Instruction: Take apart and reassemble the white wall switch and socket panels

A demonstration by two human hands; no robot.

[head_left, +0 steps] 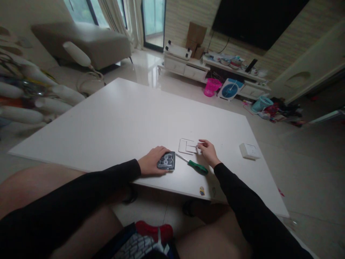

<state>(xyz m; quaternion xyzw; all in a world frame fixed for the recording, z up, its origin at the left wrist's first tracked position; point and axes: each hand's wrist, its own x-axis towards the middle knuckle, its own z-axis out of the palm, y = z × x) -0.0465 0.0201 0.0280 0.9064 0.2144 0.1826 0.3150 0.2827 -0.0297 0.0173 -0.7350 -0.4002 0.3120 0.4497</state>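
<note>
My left hand (153,160) is wrapped round a square dark-grey wall socket body (166,161) near the front edge of the table, its inner works facing up. Beside it lies a screwdriver (198,167) with a green handle, its shaft pointing towards the socket body. Behind the screwdriver, a thin white frame-like plate (182,145) with dark outlines rests flat on the white tabletop. At that plate's right side my right hand (207,151) has thumb and forefinger pinched together. Whatever is between those fingertips is too small to make out.
The white table (129,118) spans the view. On its right stands a small white box (249,151), and a sticker (202,190) marks the front edge. Beyond, on the floor, are a pink basket (212,87), a blue fan (230,90) and a TV cabinet (175,64).
</note>
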